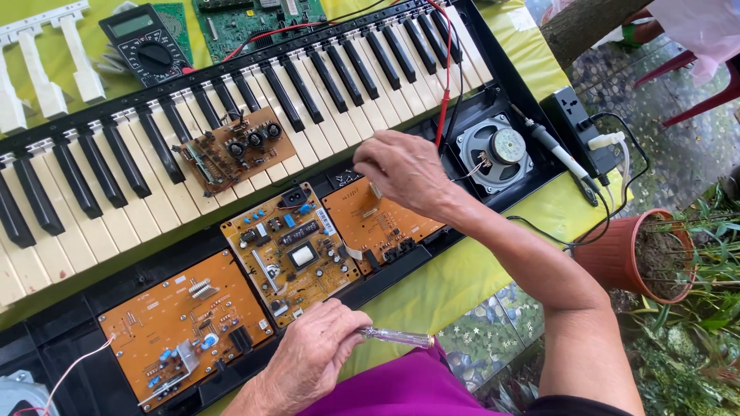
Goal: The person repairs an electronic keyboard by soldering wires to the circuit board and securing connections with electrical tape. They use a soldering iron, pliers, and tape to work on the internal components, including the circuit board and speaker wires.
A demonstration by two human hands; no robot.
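Left hand (312,362), at 6 o'clock, grips a clear-handled screwdriver (397,337). Right hand (401,173), fingers curled closed, rests on an orange circuit board (370,223); speaker (493,154) at 3 o'clock.

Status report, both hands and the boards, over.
Left hand grips clear screwdriver. Right hand on small orange board. Red wire hangs beside right hand.

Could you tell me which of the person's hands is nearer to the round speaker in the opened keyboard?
The right hand: it hovers just left of the speaker, over an orange circuit board. The left hand is far lower, holding a clear-handled screwdriver.
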